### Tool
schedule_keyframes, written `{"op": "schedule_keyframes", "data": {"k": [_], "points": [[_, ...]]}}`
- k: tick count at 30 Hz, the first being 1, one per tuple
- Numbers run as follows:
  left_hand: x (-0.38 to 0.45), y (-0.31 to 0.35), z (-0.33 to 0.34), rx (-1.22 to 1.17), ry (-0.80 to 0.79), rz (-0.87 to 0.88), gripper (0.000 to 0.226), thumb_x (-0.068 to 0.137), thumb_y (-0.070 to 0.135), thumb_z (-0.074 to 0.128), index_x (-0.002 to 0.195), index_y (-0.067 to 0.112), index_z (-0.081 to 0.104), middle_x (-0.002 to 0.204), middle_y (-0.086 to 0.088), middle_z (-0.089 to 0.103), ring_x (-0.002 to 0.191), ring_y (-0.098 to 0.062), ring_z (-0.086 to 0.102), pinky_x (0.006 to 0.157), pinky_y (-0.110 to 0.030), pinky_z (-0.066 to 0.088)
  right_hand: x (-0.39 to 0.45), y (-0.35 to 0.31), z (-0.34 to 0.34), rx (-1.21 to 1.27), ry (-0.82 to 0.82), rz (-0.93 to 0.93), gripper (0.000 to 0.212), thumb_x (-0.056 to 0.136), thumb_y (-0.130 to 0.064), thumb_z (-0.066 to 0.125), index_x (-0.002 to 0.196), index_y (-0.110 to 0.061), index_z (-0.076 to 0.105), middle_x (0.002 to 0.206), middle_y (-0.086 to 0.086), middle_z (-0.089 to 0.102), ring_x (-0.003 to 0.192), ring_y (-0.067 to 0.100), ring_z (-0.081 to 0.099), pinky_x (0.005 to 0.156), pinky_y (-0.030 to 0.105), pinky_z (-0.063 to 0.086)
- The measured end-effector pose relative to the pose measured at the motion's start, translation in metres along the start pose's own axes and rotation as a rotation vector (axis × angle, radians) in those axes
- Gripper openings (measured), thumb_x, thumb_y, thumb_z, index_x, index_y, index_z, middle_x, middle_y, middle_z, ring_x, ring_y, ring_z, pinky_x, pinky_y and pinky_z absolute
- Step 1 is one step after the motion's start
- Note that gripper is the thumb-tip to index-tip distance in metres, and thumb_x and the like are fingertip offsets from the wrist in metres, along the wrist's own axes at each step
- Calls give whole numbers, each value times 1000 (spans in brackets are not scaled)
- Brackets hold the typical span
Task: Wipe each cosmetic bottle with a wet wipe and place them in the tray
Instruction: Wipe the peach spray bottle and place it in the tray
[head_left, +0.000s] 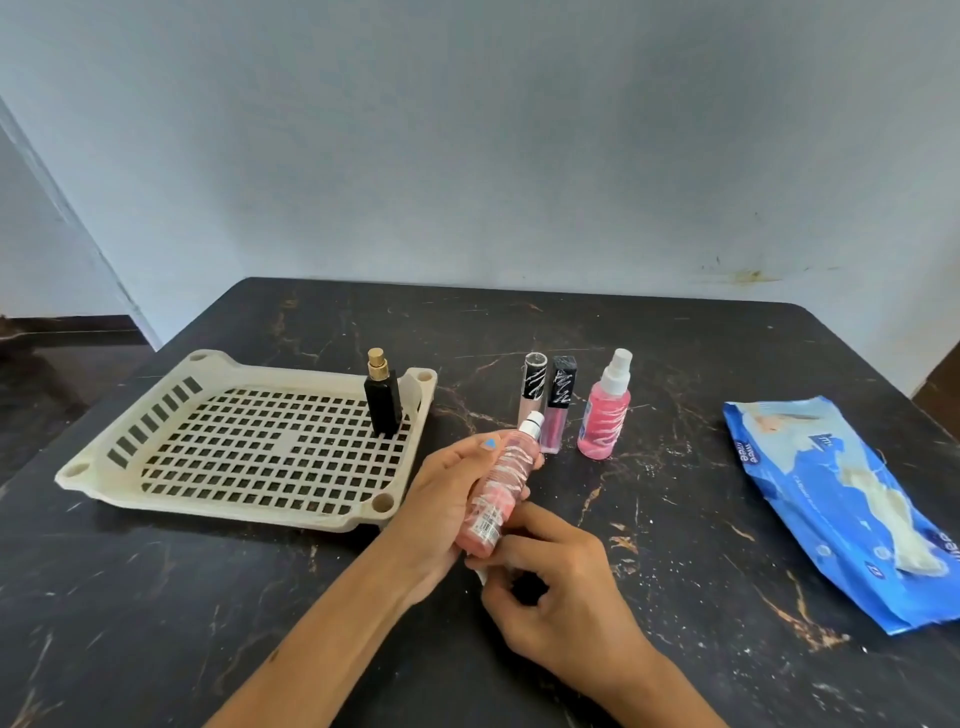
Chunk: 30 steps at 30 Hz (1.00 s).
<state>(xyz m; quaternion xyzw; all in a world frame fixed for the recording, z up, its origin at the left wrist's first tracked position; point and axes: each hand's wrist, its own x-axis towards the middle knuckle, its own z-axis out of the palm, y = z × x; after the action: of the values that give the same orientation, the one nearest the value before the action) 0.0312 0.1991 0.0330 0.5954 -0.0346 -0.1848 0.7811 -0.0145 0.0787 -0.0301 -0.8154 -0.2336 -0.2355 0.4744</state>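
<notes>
Right hand (558, 587) at bottle base | left hand (447, 499) grips pink bottle (498, 493)

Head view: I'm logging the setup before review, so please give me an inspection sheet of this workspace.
Surface: black marbled table, scuffed with pale specks.
Job's things: beige slotted tray at left, a black perfume bottle upright in its far right corner; peach spray bottle in hand; pink spray bottle and two gloss tubes upright on the table; blue wet-wipe pack at right.
Clutter: nothing seen.
Hands: left hand grips the peach spray bottle; right hand pinches something white, presumably a wipe, at the bottle's base.
Cables: nothing seen.
Surroundings: pale blue wall, stained at right.
</notes>
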Motion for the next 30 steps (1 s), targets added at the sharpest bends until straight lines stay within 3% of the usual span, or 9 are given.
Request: {"op": "schedule_keyframes", "data": {"k": [4,7,9,12,15,19,21,26,30], "points": [[3,-1,5,-157,10,-64,32,95,20,38,102,1,64,79,-6,69,60,-11,52,59,-22,45,2,1,-6,112,36,69,18,67,1,67,72,-16,73,82,-11,66,63,8,62,60,17,50],[8,0,6,-383,61,-119,30,92,20,42,97,2,66,76,-8,69,57,-13,49,56,-26,45,7,2,-15,265,153,203,15,70,-10,64,71,-19,75,77,-6,70,70,16,69,66,26,55],[10,-2,6,-406,72,-130,33,93,21,42,91,3,70,77,-9,69,57,-14,51,54,-27,46,11,4,-21,341,291,261,16,73,-8,65,74,-20,75,77,-2,72,73,19,70,67,26,55],[13,-8,6,-422,76,-137,32,93,22,41,101,1,63,78,-10,68,58,-14,53,51,-24,46,22,6,-23,267,445,246,17,76,-16,66,85,-27,75,84,-5,70,75,15,66,68,21,53],[17,-15,6,-421,108,-136,30,91,23,44,103,1,61,72,-9,64,55,-13,53,51,-23,44,32,10,-14,248,533,257,22,79,-8,67,92,-25,73,88,-6,70,79,13,66,70,19,52],[20,-23,4,-400,93,-107,34,80,27,51,99,2,63,78,-12,62,68,-19,55,63,-28,44,32,8,-3,220,511,212,24,81,-1,65,95,-19,73,90,-9,69,84,11,66,76,18,53],[20,-25,3,-408,66,-93,33,85,26,46,99,2,65,82,-12,65,74,-20,60,69,-29,48,28,8,-2,167,462,169,24,82,0,65,98,-16,73,93,-10,68,88,12,67,79,20,54],[22,-27,0,-435,50,-65,33,93,22,40,91,4,67,79,-10,69,72,-17,67,69,-26,54,25,11,-1,44,393,95,21,82,3,66,99,-6,74,99,1,69,95,6,67,85,14,52],[22,-27,0,-407,55,-41,33,92,22,40,88,3,67,77,-11,68,71,-18,66,71,-28,54,21,12,-4,-21,384,31,17,82,-8,63,93,-4,76,96,3,71,95,6,67,85,16,53]]}}
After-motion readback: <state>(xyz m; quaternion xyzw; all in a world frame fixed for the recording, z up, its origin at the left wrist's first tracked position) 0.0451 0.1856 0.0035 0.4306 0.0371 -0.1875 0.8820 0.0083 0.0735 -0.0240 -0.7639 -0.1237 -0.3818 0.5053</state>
